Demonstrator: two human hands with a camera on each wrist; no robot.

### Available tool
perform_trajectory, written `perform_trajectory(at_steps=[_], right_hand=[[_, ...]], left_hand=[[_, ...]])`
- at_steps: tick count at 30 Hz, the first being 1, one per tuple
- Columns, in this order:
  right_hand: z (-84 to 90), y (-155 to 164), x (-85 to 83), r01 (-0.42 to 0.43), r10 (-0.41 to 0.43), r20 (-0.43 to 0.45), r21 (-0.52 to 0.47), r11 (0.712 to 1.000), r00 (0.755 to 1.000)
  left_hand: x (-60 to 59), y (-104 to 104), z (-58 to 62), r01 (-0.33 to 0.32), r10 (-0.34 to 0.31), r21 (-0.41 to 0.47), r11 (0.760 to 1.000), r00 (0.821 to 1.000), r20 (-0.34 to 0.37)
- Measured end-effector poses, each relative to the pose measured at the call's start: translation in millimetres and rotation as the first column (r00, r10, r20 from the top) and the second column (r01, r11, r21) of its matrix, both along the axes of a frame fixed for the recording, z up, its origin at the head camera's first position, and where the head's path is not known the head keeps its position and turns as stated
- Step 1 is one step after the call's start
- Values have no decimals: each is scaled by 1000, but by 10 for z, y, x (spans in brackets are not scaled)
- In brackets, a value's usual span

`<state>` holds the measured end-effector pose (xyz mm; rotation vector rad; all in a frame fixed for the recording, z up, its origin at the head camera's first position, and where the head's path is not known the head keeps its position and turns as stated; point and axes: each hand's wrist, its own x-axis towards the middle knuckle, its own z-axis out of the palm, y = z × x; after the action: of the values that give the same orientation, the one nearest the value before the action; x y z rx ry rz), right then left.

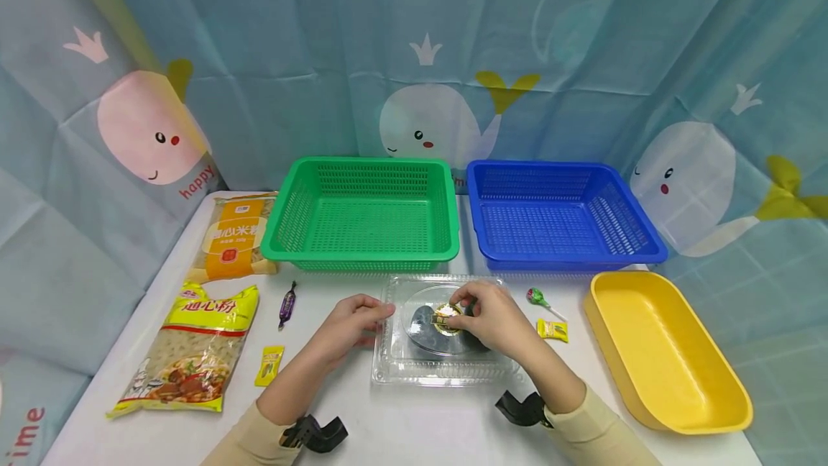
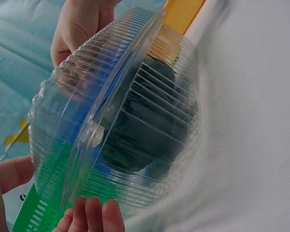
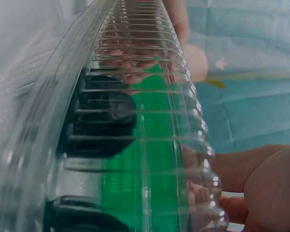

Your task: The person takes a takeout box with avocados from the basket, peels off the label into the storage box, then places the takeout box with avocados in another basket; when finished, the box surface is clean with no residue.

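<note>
A clear plastic clamshell box (image 1: 440, 369) lies on the white table in front of me, its ribbed lid down. Inside it is a dark round thing (image 1: 420, 323), and a gold sticker (image 1: 446, 320) sits on the lid. My left hand (image 1: 354, 323) pinches the box's left rim, and its fingers (image 2: 94, 215) show under the ribbed edge (image 2: 135, 125) in the left wrist view. My right hand (image 1: 490, 318) lies curled over the lid's right part, fingertips at the sticker. In the right wrist view that hand (image 3: 261, 183) holds the rim (image 3: 150, 111).
A green basket (image 1: 362, 254) and a blue basket (image 1: 556, 257) stand behind the box. A yellow tray (image 1: 666, 351) is at the right. Two noodle bags (image 1: 194, 344) (image 1: 236, 236) lie at the left. Small sweets lie around: purple candy (image 1: 287, 304), yellow sachet (image 1: 269, 365), lollipop (image 1: 537, 297), yellow candy (image 1: 553, 330).
</note>
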<state>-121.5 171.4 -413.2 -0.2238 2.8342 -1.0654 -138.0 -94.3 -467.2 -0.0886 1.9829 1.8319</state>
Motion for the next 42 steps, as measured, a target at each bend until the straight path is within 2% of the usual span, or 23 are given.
perform_trajectory(at_steps=[10,20,27,33,42], right_hand=[[20,-26,8,22,-22,-9,0,1000,1000],[14,23,-26,25,-18,42,-158,987,999],[15,46,-38,-17,23,28,-189,982,999],[110,116,-36,-11,20,41,-208,978,999],[230,333,-55,37,-33,22,-228,973,999]], left_hand=[[3,-2,0,8,-8,-1,1000,1000,-5],[12,-6,3,9,-10,-6,1000,1000,-8],[16,-9,10,9,-9,-3,1000,1000,-8],[12,-4,5,9,-9,0,1000,1000,-9],[18,-5,2,5,-5,-13,1000,1000,-10]])
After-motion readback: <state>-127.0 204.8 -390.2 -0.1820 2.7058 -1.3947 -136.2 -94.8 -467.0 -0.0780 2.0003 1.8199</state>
